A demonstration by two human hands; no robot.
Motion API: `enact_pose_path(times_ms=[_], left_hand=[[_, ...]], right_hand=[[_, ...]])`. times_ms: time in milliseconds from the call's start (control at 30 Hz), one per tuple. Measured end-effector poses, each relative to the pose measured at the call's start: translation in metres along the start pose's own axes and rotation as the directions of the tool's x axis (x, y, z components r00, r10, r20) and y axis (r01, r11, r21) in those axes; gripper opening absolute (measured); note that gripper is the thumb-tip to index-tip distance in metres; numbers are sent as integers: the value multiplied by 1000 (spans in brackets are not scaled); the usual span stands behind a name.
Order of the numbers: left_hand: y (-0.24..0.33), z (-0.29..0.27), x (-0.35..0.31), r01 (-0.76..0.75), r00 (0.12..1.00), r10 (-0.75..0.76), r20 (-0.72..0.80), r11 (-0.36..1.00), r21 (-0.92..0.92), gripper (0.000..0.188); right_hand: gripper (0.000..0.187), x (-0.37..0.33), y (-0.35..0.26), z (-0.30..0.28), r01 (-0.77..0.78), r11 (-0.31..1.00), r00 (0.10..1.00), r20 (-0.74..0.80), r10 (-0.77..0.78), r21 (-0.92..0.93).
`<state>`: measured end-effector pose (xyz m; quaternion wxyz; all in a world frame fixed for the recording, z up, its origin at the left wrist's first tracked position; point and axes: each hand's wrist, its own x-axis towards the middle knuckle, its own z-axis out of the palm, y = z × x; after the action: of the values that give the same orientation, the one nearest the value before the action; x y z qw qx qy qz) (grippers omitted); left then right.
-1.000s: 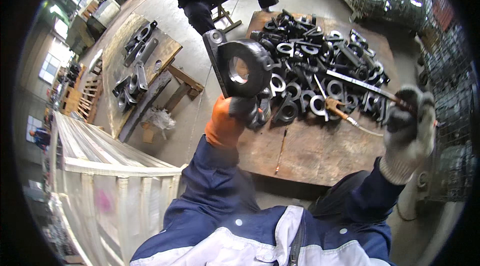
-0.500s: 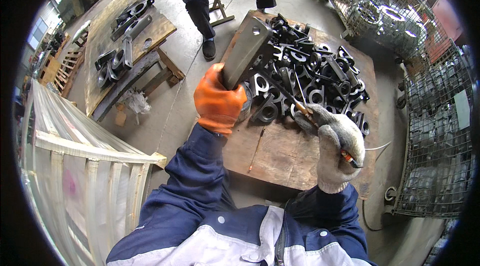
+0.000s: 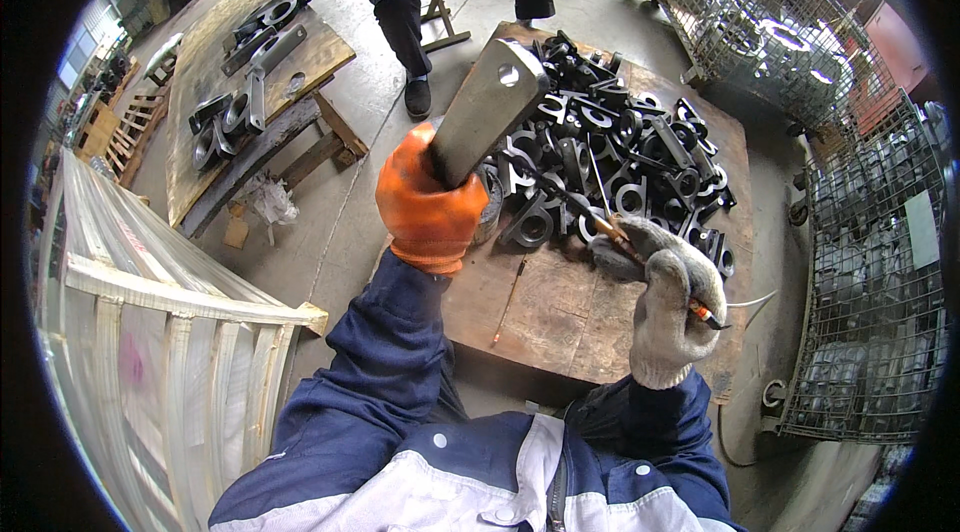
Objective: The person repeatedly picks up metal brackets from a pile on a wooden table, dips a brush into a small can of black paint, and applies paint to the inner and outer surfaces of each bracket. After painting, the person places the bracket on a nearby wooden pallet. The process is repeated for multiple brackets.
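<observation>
Currently we observe the left hand (image 3: 432, 207), orange-gloved, fingers wrapped around the lower part of a flat metal bracket (image 3: 487, 110), held tilted up over the left side of the brown tabletop (image 3: 570, 322). We note the right hand (image 3: 668, 297), white-gloved, fingers curled around a thin tool (image 3: 611, 230), its dark shaft aimed toward the bracket; contact we cannot tell. We record dark ring-ended parts (image 3: 640, 147) heaped beyond, and a slender rod (image 3: 509, 300) lying nearer us.

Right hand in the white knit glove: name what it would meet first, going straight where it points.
Probably the flat grey metal bar in the orange-gloved left hand; the pile of black metal ring parts under that line looks lower, though depth is unclear.
</observation>
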<state>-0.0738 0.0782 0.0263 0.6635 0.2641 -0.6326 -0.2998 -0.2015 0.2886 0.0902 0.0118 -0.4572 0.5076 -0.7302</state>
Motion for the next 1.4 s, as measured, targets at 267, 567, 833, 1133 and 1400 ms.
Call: enact_pose_path(times_ms=[267,567,833,1133,1400], left_hand=[[4,-6,4,-82,997,78,27,982,168,48],[17,0,5,132,989,-135,53,990,50,32],[27,-30,19,929,366,-360,858,89,-359,26],[74,-29,-41,819,12,52,999,-574,20,31],[78,-12,-92,704,-128,450,884,-586,401,52]], right_hand=[[15,6,12,-10,160,986,987,36,-158,-54],[25,17,-1,-30,51,961,998,18,-58,273],[35,40,1,-41,-178,775,970,-23,241,607],[28,24,68,-12,-267,959,955,-112,276,91],[24,11,84,4,-621,493,597,-41,802,609]])
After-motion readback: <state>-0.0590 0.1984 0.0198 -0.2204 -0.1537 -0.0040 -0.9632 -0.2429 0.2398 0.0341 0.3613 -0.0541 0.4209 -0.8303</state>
